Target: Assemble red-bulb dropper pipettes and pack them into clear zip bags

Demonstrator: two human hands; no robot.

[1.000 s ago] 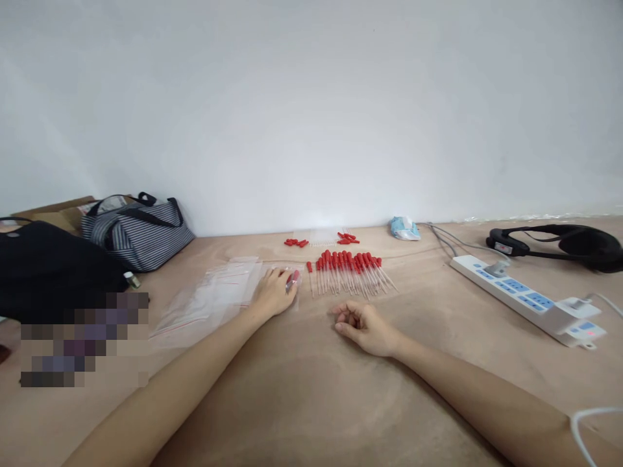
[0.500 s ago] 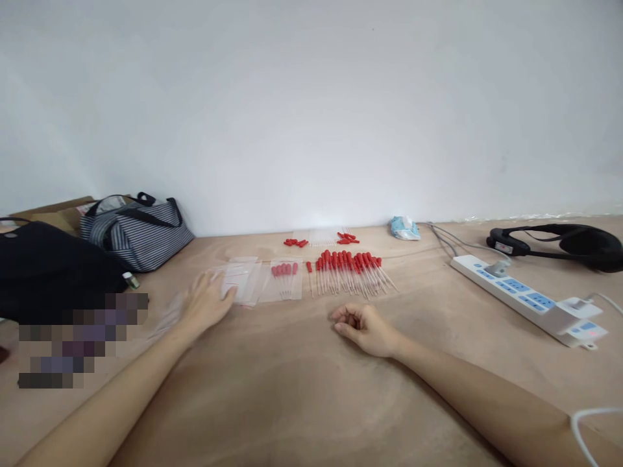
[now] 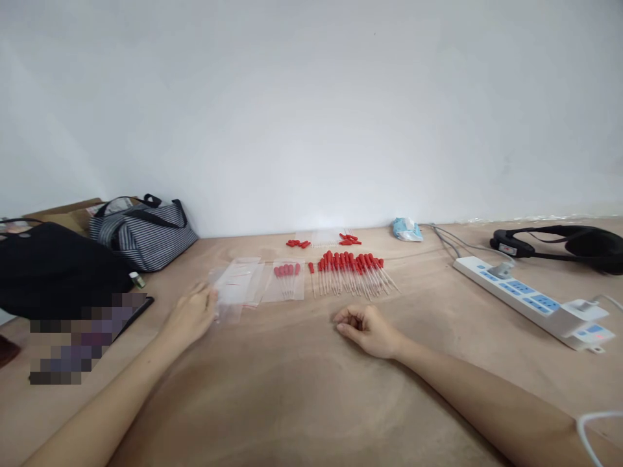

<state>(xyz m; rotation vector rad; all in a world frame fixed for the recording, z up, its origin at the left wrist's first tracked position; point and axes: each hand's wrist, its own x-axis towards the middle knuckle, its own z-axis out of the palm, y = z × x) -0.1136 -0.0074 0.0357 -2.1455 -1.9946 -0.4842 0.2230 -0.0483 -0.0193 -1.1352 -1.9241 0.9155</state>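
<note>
My left hand [image 3: 195,312] is closed on the left edge of a clear zip bag [image 3: 228,314] that lies over a stack of similar bags [image 3: 241,279]. Right of the stack, another clear bag [image 3: 298,290] has several red-bulbed droppers [image 3: 287,271] inside it. A single dropper [image 3: 312,268] and then a dense row of droppers [image 3: 351,263] lie beyond, bulbs toward the wall and thin tips toward me. Resting on the table in front of that row, my right hand [image 3: 367,331] has its fingers curled in, with nothing visible in them.
Loose red bulbs [image 3: 298,244] and more red bulbs [image 3: 349,240] lie near the wall, with pale tubes [image 3: 325,240] between them. A blue-white crumpled item [image 3: 407,229], a power strip [image 3: 516,292] and a black headset [image 3: 559,246] are right. Left are a striped bag [image 3: 153,237] and black bag [image 3: 53,269].
My left hand has drawn back toward me and left from on top of the bag stack, its fingers now closed on a bag's edge. My right hand stays put.
</note>
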